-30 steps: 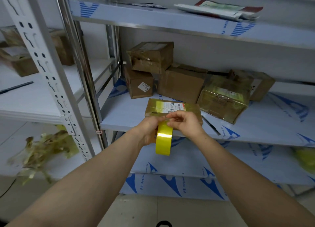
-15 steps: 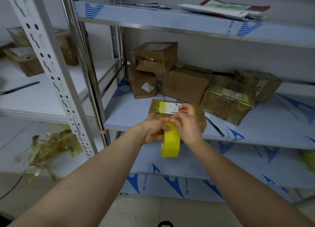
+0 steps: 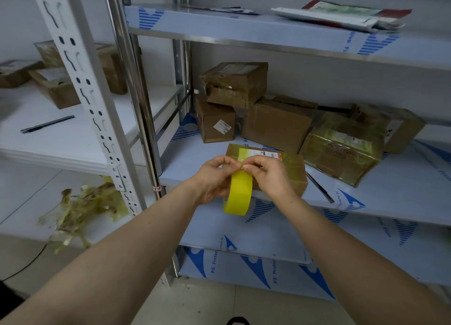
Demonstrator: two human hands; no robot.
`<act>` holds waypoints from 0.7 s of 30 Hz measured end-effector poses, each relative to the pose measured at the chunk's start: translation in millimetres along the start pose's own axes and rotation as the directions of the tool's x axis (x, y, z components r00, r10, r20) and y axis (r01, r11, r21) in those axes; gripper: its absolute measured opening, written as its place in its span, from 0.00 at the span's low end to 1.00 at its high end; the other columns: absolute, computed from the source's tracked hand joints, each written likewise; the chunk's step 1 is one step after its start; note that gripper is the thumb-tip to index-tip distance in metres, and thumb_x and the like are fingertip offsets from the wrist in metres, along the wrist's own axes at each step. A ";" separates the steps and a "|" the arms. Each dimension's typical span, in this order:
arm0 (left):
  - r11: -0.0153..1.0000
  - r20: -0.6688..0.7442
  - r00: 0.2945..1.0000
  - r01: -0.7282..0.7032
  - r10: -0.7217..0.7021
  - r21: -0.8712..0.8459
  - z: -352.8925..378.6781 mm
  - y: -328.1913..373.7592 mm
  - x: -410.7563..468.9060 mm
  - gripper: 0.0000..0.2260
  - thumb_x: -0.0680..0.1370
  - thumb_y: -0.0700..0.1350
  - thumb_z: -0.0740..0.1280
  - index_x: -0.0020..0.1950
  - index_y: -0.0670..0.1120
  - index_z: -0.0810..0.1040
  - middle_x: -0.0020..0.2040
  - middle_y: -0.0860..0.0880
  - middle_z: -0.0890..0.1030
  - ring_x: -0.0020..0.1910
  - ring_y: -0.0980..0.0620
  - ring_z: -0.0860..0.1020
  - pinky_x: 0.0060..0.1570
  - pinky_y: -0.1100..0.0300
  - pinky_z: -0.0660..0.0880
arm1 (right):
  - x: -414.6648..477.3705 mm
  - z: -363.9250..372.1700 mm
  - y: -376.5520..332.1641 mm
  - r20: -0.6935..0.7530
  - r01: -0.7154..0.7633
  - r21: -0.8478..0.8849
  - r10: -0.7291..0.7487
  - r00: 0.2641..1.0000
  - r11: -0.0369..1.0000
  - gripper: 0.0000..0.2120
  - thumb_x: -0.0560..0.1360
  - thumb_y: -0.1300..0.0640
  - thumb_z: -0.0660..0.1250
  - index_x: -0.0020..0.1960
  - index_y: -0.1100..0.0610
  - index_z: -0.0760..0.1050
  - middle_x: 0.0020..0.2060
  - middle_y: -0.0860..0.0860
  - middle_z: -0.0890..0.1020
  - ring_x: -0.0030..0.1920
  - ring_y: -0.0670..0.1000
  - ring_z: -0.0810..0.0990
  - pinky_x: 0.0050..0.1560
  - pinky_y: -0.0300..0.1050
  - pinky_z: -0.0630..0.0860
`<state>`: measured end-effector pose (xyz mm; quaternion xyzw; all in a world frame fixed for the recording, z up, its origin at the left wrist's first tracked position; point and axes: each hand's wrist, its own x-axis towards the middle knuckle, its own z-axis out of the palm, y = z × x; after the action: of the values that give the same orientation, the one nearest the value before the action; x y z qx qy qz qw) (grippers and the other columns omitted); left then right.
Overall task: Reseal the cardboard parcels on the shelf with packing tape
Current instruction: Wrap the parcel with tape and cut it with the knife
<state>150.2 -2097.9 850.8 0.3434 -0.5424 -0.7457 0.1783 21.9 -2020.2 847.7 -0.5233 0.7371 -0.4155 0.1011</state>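
Steel shelving covered in blue-printed protective film fills the scene, and its middle shelf [image 3: 192, 161] carries the cardboard parcels. At the near edge of that shelf lies a flat brown cardboard parcel [image 3: 291, 165], already glossy with yellowish tape and bearing a white label on top. Just in front of it, off the shelf edge, a yellow roll of packing tape [image 3: 238, 195] stands on edge in the person's hands. The left hand [image 3: 211, 179] grips the roll from the left, its fingers [image 3: 228, 162] curled over the top. The right hand [image 3: 272, 176] pinches at the top of the roll, its fingers [image 3: 251, 165] narrow and meeting those of the left; whether a loose end is lifted cannot be told.

Farther back stand a small brown box [image 3: 214, 120] with a scuffed taped box [image 3: 234, 83] on top, a larger plain carton [image 3: 275, 122], a tilted tape-wrapped parcel [image 3: 341, 149] and a brown box [image 3: 402, 129] at far right. A thin black tool [image 3: 319, 188] lies right of the flat parcel. Crumpled yellowish tape scraps [image 3: 80, 207] lie on a white shelf at lower left.
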 end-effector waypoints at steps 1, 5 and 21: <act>1.000 -0.025 1.000 -0.010 0.011 0.020 -1.4 -0.2 0.2 0.03 0.78 0.44 0.66 0.46 0.47 0.74 0.45 0.42 0.80 0.42 0.46 0.79 0.46 0.50 0.79 | 1.3 2.7 -0.7 0.007 -0.012 -0.004 0.012 1.000 1.000 0.06 0.76 0.60 0.68 0.50 0.58 0.82 0.46 0.52 0.84 0.49 0.52 0.80 0.53 0.49 0.76; 0.998 -0.083 0.997 0.003 0.003 0.068 -6.4 1.5 -2.1 0.06 0.80 0.45 0.63 0.50 0.43 0.75 0.45 0.42 0.81 0.42 0.47 0.80 0.44 0.53 0.80 | 7.0 14.0 -7.1 0.047 -0.078 0.019 0.077 0.996 0.997 0.04 0.76 0.58 0.68 0.50 0.57 0.79 0.45 0.49 0.81 0.48 0.48 0.77 0.52 0.46 0.75; 0.980 -0.413 0.896 -0.098 0.163 0.173 -59.3 41.3 19.3 0.29 0.71 0.33 0.73 0.68 0.51 0.68 0.63 0.41 0.74 0.55 0.42 0.78 0.51 0.46 0.78 | 28.3 81.1 -37.5 0.392 -0.433 0.351 0.289 0.873 0.830 0.15 0.73 0.64 0.71 0.58 0.63 0.74 0.54 0.58 0.81 0.55 0.55 0.80 0.60 0.51 0.76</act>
<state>174.1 -2165.3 872.7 0.4726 -0.5660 -0.5970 0.3160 82.8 -2089.6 831.2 -0.3978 0.6873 -0.4485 0.4101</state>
